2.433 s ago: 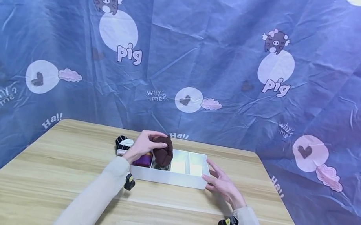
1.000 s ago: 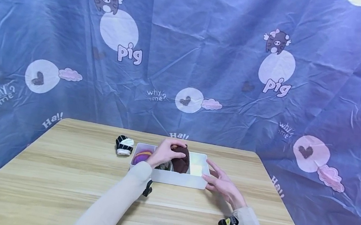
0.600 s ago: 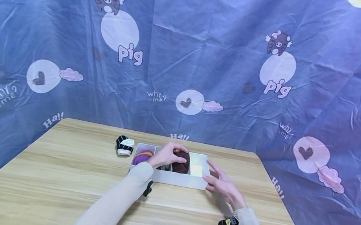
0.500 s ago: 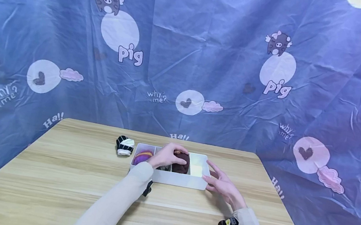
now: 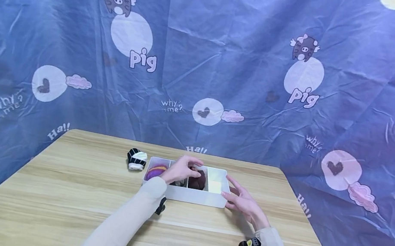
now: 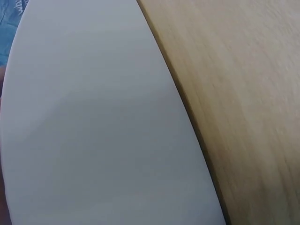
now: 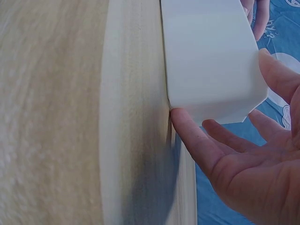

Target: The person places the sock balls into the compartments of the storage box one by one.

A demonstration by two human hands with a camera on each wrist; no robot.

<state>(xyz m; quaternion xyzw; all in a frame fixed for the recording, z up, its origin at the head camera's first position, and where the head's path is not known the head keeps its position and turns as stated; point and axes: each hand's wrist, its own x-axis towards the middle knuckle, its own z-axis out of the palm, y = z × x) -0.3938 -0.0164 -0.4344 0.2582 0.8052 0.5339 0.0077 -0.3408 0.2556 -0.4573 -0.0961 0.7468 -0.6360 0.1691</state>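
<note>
A long white divided box [image 5: 185,195] stands on the table. My left hand [image 5: 181,170] reaches into its compartment second from the right, thumb and fingers loosely curved over a brown rolled sock [image 5: 198,182]. That sock sits down in the compartment, partly covered by the thumb. My right hand [image 5: 245,200] rests against the box's right end; in the right wrist view its fingers [image 7: 197,138] spread along the end wall and the thumb touches the upper edge. A purple rolled sock with an orange stripe [image 5: 155,172] lies in the leftmost compartment. Beside it, a dark greyish one [image 5: 178,182] is mostly hidden.
A black-and-white striped rolled sock [image 5: 136,160] lies on the wooden table [image 5: 177,241], left of the box. Behind the table hangs a blue printed cloth [image 5: 207,63]. The box's front wall [image 6: 103,117] fills most of the left wrist view.
My left hand carried the brown sock rightward and lowered it into the compartment. Its fingers have since loosened and drawn slightly left. The right hand stays at the box end.
</note>
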